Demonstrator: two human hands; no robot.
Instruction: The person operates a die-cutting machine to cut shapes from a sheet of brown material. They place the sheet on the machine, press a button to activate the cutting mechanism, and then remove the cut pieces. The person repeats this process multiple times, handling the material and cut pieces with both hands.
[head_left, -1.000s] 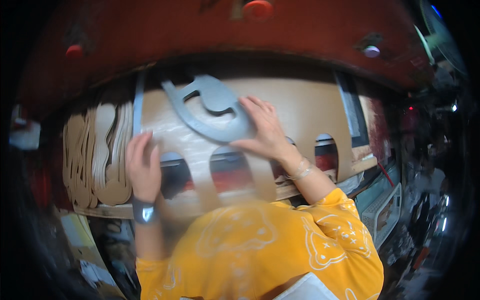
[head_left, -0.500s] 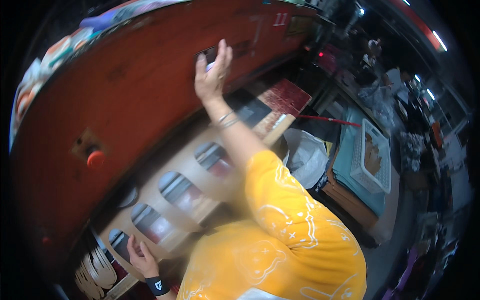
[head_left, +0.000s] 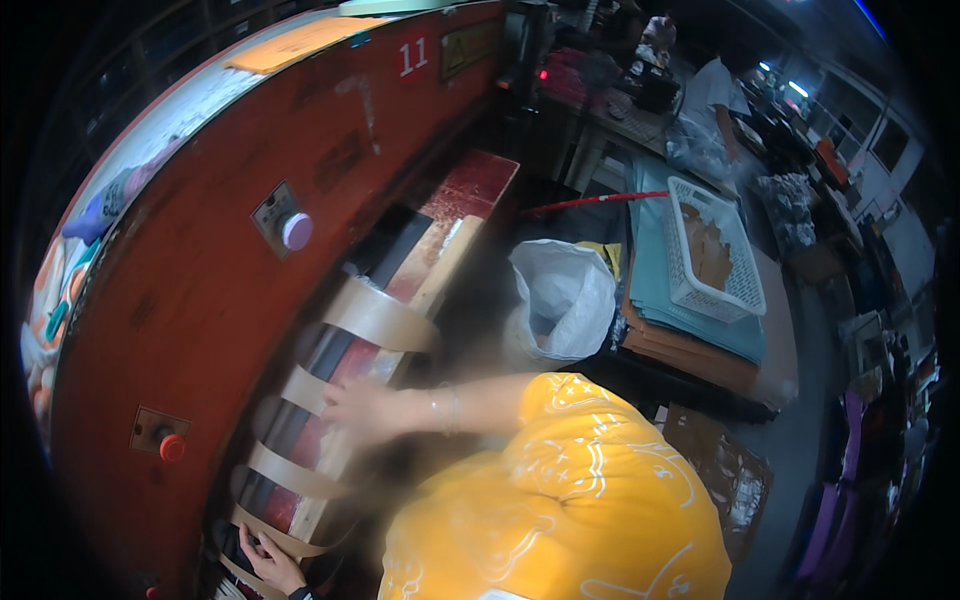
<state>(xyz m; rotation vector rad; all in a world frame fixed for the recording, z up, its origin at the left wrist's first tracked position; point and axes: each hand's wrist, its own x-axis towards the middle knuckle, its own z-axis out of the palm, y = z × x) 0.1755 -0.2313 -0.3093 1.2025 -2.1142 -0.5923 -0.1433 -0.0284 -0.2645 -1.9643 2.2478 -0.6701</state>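
A tan sheet [head_left: 383,316] with a row of large oval cutouts lies along the machine's bed, its strips bowed up and partly blurred. My right hand [head_left: 365,408] reaches over the middle of the sheet, close to one of its strips. Motion smears those fingers, so I cannot see whether they grip it. At the near end of the sheet, my left hand [head_left: 270,562] rests by the last strips with its fingers stretched out and apart. Below the sheet, a dark red board [head_left: 470,185] shows through the cutouts.
A red machine panel [head_left: 200,300] rises on the left, bearing a pale purple button [head_left: 296,231] and a red button [head_left: 172,447]. To the right stand a white sack [head_left: 565,290], stacked teal sheets [head_left: 650,290] and a white basket [head_left: 740,295] with brown pieces. Another person [head_left: 712,95] is farther back.
My right hand has come down from the purple button to the sheet. My left hand stays at the sheet's near end. The view has turned, and the sheet's strips now bow upward.
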